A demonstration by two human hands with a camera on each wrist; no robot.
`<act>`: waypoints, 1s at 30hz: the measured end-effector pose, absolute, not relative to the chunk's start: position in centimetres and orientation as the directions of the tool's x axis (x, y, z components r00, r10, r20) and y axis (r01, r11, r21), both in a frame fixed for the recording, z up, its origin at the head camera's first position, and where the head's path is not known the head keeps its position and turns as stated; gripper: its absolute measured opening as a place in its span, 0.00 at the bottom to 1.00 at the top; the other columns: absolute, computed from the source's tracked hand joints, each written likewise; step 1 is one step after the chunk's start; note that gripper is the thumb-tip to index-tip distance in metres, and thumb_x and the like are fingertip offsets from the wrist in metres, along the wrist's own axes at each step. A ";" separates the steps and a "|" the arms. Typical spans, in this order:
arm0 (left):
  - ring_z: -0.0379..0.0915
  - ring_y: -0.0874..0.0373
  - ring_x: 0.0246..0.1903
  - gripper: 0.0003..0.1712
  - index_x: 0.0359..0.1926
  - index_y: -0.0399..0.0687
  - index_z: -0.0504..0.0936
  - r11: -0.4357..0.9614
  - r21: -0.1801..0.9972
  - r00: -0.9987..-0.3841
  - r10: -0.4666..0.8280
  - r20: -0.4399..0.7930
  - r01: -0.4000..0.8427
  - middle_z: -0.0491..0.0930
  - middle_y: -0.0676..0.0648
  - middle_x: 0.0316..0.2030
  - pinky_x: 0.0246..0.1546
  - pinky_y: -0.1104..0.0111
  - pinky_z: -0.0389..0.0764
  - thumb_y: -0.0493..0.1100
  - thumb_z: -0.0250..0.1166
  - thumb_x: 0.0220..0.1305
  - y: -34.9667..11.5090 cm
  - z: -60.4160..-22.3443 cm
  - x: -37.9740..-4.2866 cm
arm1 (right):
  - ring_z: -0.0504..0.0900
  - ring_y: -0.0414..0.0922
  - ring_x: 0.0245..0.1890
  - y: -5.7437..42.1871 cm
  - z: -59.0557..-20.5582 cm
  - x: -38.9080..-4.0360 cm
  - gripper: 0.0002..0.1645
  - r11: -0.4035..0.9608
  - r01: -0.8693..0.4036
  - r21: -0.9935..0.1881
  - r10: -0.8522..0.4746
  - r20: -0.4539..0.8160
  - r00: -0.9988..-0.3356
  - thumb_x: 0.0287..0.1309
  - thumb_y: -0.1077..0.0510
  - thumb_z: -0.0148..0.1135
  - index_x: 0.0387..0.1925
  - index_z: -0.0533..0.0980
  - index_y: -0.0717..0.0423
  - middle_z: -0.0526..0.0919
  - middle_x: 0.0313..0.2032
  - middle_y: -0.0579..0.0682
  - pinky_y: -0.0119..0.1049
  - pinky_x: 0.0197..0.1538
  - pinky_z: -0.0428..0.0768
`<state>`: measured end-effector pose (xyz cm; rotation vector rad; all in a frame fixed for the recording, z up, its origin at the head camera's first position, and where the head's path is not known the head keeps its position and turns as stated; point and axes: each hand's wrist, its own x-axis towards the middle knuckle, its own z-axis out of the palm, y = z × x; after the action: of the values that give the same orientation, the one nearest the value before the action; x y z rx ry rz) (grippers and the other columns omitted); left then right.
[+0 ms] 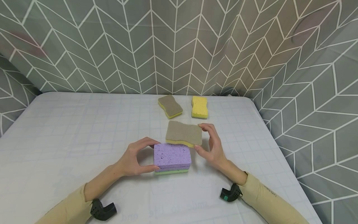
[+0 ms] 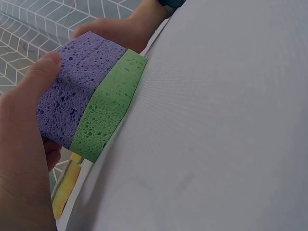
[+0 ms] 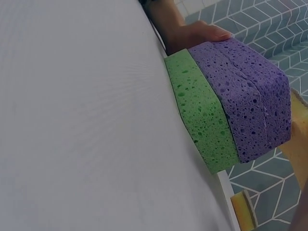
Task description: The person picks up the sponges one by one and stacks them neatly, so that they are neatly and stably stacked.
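A stack of two purple sponges [image 1: 172, 154] on a green sponge [image 3: 202, 113] sits mid-table. My left hand [image 1: 138, 158] grips the stack's left side, thumb at the near corner and fingers at the far one; the left wrist view shows that thumb [image 2: 45, 70] against the purple. Just behind the stack, my right hand [image 1: 213, 146] pinches the right end of a yellow sponge with a grey-brown scouring face [image 1: 183, 132] turned up. This sponge is tilted, and its near edge overlaps the back of the purple top in the head view.
Farther back lie two more yellow sponges: one [image 1: 170, 105] with its scouring side up, the other [image 1: 199, 107] yellow side up. A white cloth covers the table [image 1: 84, 124]. Patterned grey curtains [image 1: 167, 46] hang behind it and along the right.
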<state>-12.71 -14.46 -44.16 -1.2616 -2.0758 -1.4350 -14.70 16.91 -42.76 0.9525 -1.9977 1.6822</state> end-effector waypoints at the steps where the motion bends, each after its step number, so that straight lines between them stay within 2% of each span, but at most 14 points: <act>1: 0.78 0.57 0.44 0.39 0.56 0.40 0.79 0.105 0.589 -0.559 0.482 0.675 0.802 0.83 0.46 0.46 0.45 0.65 0.80 0.50 0.82 0.44 -14.4 -44.2 -12.7 | 0.67 0.45 0.57 16.9 -42.8 -14.7 0.40 0.061 -0.694 -0.718 -0.266 0.658 -0.704 0.52 0.57 0.68 0.62 0.67 0.73 0.70 0.55 0.60 0.38 0.66 0.63; 7: 0.78 0.57 0.44 0.39 0.57 0.41 0.79 0.107 0.593 -0.562 0.487 0.669 0.798 0.83 0.46 0.47 0.46 0.65 0.81 0.49 0.82 0.44 -14.5 -44.2 -12.7 | 0.67 0.46 0.58 16.7 -42.8 -14.4 0.39 0.054 -0.697 -0.715 -0.286 0.657 -0.697 0.51 0.58 0.67 0.62 0.67 0.71 0.70 0.56 0.62 0.40 0.65 0.63; 11: 0.78 0.57 0.45 0.39 0.57 0.41 0.79 0.113 0.596 -0.567 0.489 0.663 0.795 0.83 0.46 0.47 0.46 0.65 0.81 0.49 0.83 0.44 -14.5 -44.1 -12.6 | 0.68 0.47 0.58 16.5 -42.9 -14.2 0.39 0.045 -0.702 -0.710 -0.298 0.661 -0.688 0.53 0.55 0.68 0.62 0.67 0.71 0.71 0.56 0.63 0.43 0.64 0.64; 23: 0.77 0.57 0.45 0.39 0.58 0.42 0.78 0.108 0.587 -0.559 0.481 0.675 0.802 0.82 0.47 0.48 0.46 0.65 0.81 0.50 0.82 0.45 -14.5 -44.1 -12.7 | 0.70 0.47 0.57 15.9 -42.9 -13.5 0.40 0.033 -0.739 -0.673 -0.342 0.687 -0.641 0.56 0.50 0.67 0.63 0.66 0.72 0.72 0.55 0.63 0.36 0.64 0.68; 30: 0.77 0.57 0.45 0.38 0.57 0.41 0.78 0.103 0.581 -0.554 0.473 0.685 0.807 0.82 0.46 0.47 0.49 0.68 0.80 0.53 0.81 0.47 -14.5 -44.1 -12.7 | 0.71 0.47 0.57 15.5 -42.9 -13.2 0.42 0.001 -0.772 -0.636 -0.366 0.718 -0.592 0.59 0.46 0.66 0.62 0.66 0.75 0.72 0.54 0.65 0.36 0.64 0.70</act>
<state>-12.72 -14.49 -44.10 -1.2584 -2.0608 -1.4325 -13.24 15.51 -42.92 1.1751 -1.9379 1.6181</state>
